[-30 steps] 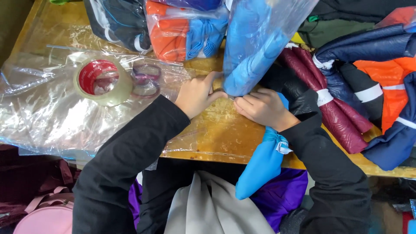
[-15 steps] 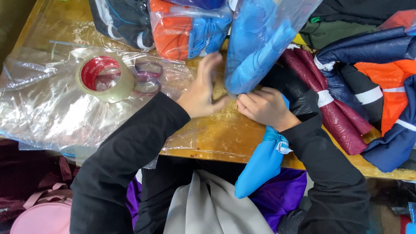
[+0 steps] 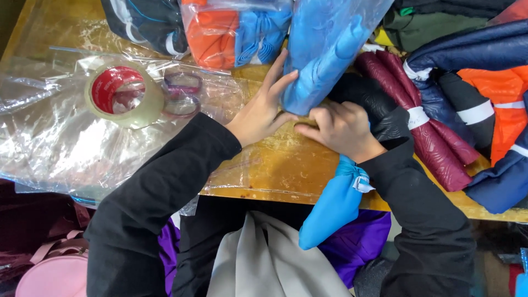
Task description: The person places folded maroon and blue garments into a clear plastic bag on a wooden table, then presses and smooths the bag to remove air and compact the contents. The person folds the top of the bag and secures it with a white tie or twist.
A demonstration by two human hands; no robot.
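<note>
Bagged blue garment (image 3: 324, 49) between flat open left hand (image 3: 261, 110) and pinching right hand (image 3: 341, 129).

A garment packing workshop was indicated by a worn wooden table (image 3: 275, 170) on which rolled jackets (image 3: 440, 121), bagged garments (image 3: 236, 27), clear plastic bags (image 3: 49, 143) and a roll of packing tape (image 3: 124, 96) were laid.

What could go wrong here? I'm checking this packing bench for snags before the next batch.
The left hand and right hand press the bagged blue garment near the table edge, so it might slide off. A rolled blue garment already hangs over that edge and could drop. The scissors lie under clear plastic sheets by the tape roll, easy to miss.
</note>
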